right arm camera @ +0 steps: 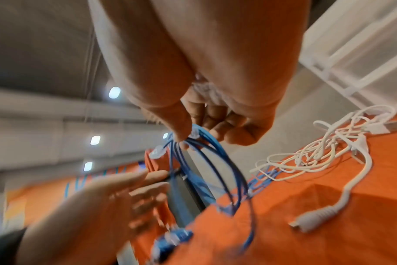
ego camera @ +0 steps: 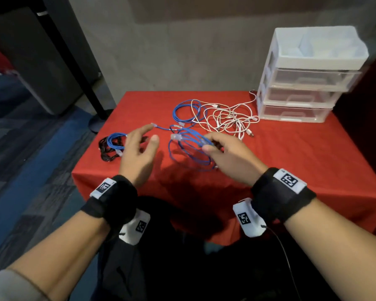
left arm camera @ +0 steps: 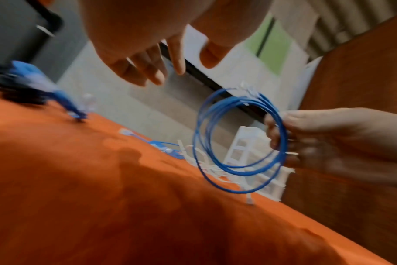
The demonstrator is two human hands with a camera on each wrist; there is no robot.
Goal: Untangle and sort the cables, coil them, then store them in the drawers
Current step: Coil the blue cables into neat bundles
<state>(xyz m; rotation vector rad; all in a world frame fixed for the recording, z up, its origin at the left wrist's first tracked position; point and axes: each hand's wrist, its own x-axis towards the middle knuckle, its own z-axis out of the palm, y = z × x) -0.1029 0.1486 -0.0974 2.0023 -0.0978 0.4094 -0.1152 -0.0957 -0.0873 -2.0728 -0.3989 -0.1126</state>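
Note:
My right hand (ego camera: 213, 146) pinches a coiled blue network cable (ego camera: 189, 148) and holds it just above the red table; the same coil (left arm camera: 238, 139) hangs as a ring in the left wrist view, and its strands (right arm camera: 206, 157) drop from my fingers in the right wrist view. My left hand (ego camera: 143, 142) hovers open to the left of the coil, fingers spread, holding nothing. A tangle of white cables (ego camera: 228, 118) and another blue cable (ego camera: 185, 111) lie behind. A small blue coil on a black cable bundle (ego camera: 112, 146) rests at the left.
A white three-drawer organiser (ego camera: 302, 88) stands at the table's back right corner, drawers shut, with an open tray on top. The red tablecloth (ego camera: 291, 161) has bare cloth at the right and front. Floor drops away at the left edge.

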